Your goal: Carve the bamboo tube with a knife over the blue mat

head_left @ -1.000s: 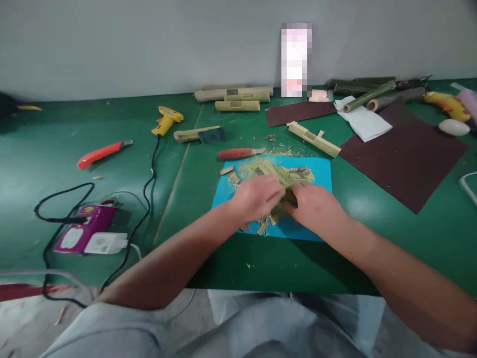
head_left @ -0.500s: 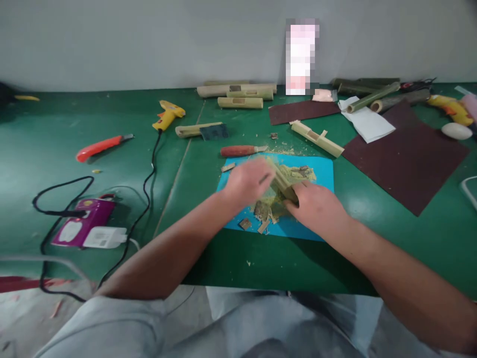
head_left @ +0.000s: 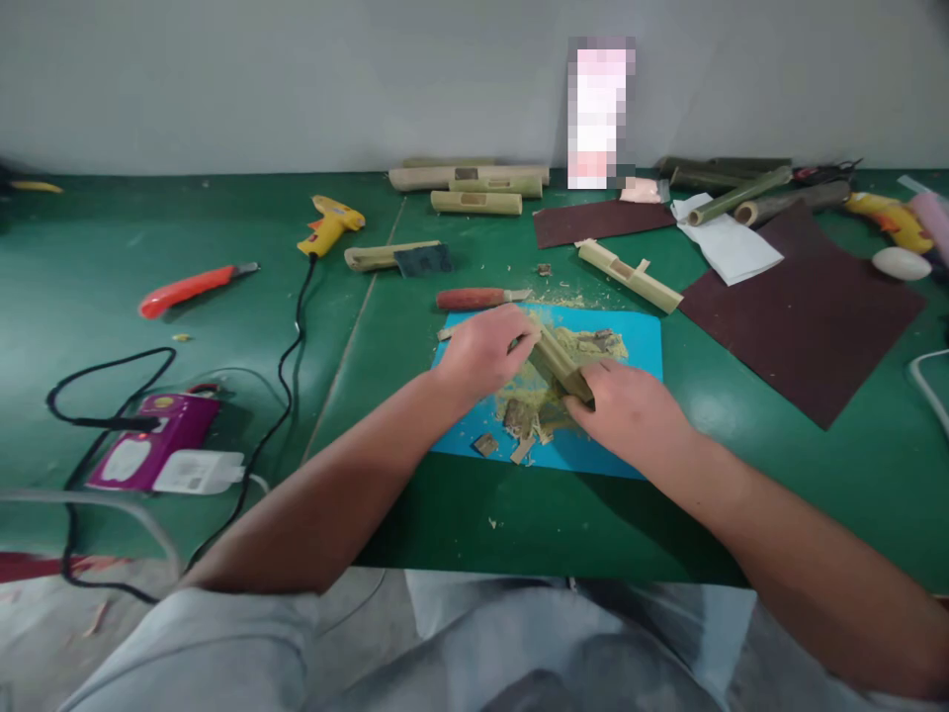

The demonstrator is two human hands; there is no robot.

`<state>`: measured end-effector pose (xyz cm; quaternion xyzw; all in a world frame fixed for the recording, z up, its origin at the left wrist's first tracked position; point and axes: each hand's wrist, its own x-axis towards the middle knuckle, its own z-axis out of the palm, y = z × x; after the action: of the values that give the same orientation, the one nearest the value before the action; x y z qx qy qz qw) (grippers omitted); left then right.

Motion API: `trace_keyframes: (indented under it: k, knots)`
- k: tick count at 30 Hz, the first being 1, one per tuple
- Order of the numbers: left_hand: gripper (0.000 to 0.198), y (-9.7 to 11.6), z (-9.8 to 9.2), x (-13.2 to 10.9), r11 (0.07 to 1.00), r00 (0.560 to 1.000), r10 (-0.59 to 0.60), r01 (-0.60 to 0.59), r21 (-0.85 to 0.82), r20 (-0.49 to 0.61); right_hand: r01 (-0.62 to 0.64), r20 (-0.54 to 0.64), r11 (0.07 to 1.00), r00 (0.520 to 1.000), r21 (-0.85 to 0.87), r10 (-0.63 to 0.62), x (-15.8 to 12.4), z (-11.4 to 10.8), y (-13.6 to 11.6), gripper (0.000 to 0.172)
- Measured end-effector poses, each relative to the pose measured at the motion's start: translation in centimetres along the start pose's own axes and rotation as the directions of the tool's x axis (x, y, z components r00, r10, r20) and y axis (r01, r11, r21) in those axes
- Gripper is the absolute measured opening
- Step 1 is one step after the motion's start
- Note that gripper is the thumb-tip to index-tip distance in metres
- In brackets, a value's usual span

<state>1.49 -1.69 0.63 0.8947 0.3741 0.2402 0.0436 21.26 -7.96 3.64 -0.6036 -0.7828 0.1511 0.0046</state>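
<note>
A short bamboo piece (head_left: 561, 362) lies slanted between my two hands over a blue mat (head_left: 630, 341) on the green table. My left hand (head_left: 483, 351) is closed round its upper end. My right hand (head_left: 630, 410) grips its lower end. Under the bamboo lies a heap of pale shavings and chips (head_left: 535, 413). A red-handled knife (head_left: 478, 298) rests just beyond the mat's far edge.
Yellow glue gun (head_left: 328, 223) with black cord, orange cutter (head_left: 185, 290), purple power strip (head_left: 152, 455) at left. Bamboo tubes (head_left: 474, 188) near the wall, a notched bamboo stick (head_left: 629, 276), brown sandpaper sheets (head_left: 805, 311), white paper (head_left: 731, 247), a white egg-shaped object (head_left: 901, 262).
My left hand slid from beside the right hand up along the bamboo piece to its far end. The bamboo lifted to a slant, uncovering the shavings. The right hand stayed put.
</note>
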Motion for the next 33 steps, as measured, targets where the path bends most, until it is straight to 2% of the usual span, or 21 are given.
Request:
trace_keyframes:
  k: [1,4,5,7,9,10,12,13,15,17,19,21,23,25,29,30,31,32,33]
  knots:
    - [0.03,-0.1,0.0,0.0,1.0,1.0,0.003,-0.003,0.0,-0.01,0.003,0.0,1.0,1.0,0.0,-0.003,0.0,0.0,0.0,0.022]
    - [0.03,-0.1,0.2,0.0,0.974,0.966,0.215,-0.2,-0.11,0.144,0.019,0.004,1.0,1.0,-0.012,-0.019,0.0,0.0,0.0,0.021]
    - [0.03,-0.1,0.2,0.0,0.973,0.965,0.216,-0.201,-0.111,0.148,0.02,0.003,1.0,1.0,-0.012,-0.02,0.0,0.0,0.0,0.021]
    - [0.029,-0.1,0.2,0.0,0.998,0.998,0.049,-0.049,-0.031,0.026,0.011,-0.002,1.0,1.0,-0.004,-0.011,0.0,0.0,0.0,0.022]
    - [0.03,0.0,0.2,0.0,1.0,0.999,-0.022,0.023,0.02,-0.043,0.008,-0.006,1.0,1.0,0.003,-0.008,0.0,0.0,0.0,0.022]
    - [0.031,0.1,0.2,0.0,0.999,0.999,0.046,-0.046,0.016,0.01,0.009,-0.004,1.0,1.0,0.002,-0.009,0.0,0.0,0.0,0.022]
    - [0.034,0.3,0.1,-0.1,0.98,0.972,0.197,-0.195,-0.027,0.131,0.013,0.002,1.0,1.0,-0.003,-0.013,0.0,0.0,0.0,0.02]
    - [0.034,0.3,0.1,0.0,0.977,0.967,0.213,-0.209,-0.039,0.142,0.014,0.001,1.0,1.0,-0.003,-0.014,0.0,0.0,0.0,0.02]
    - [0.033,0.3,0.1,0.0,0.997,0.996,0.077,-0.077,0.005,0.036,0.007,-0.008,1.0,1.0,0.0,-0.007,0.0,0.0,0.0,0.021]
    - [0.031,0.3,0.2,0.0,1.0,0.999,-0.019,0.02,0.021,-0.047,0.004,-0.01,1.0,1.0,0.002,-0.004,0.0,0.0,0.1,0.022]
    - [0.031,0.6,0.3,-0.2,0.993,0.992,0.114,-0.112,-0.044,0.062,0.01,0.007,1.0,1.0,-0.002,-0.01,0.0,0.0,0.0,0.02]
    - [0.031,0.9,0.4,-0.3,0.967,0.961,0.237,-0.22,-0.126,0.14,0.015,0.023,1.0,1.0,-0.005,-0.015,0.0,-0.1,0.0,0.02]
    - [0.031,0.9,0.3,-0.2,0.992,0.993,0.104,-0.1,-0.07,0.051,0.002,0.02,1.0,1.0,0.0,-0.002,0.0,-0.1,0.0,0.022]
    - [0.031,1.0,0.1,-0.1,1.0,1.0,-0.004,0.004,-0.023,-0.016,-0.006,0.012,1.0,1.0,0.003,0.006,0.1,-0.1,0.0,0.023]
    - [0.031,0.7,0.1,0.0,0.979,0.97,0.189,-0.173,-0.111,0.154,0.018,0.022,1.0,1.0,-0.005,-0.018,0.1,0.0,0.0,0.021]
    - [0.031,0.5,0.1,0.0,0.989,0.983,0.13,-0.12,-0.084,0.127,0.019,0.017,1.0,1.0,-0.003,-0.019,0.1,0.0,0.0,0.021]
    - [0.03,0.2,0.1,0.0,0.998,0.997,0.048,-0.046,-0.051,0.053,0.015,0.01,1.0,1.0,0.0,-0.015,0.1,0.0,0.0,0.021]
    - [0.03,0.0,0.1,0.0,0.999,0.999,-0.039,0.039,-0.018,-0.016,0.009,0.003,1.0,1.0,0.001,-0.009,0.0,0.0,0.0,0.022]
    - [0.03,-0.1,0.1,0.0,0.997,0.995,-0.074,0.074,0.0,-0.059,0.003,0.001,1.0,1.0,0.002,-0.003,0.0,0.0,-0.1,0.022]
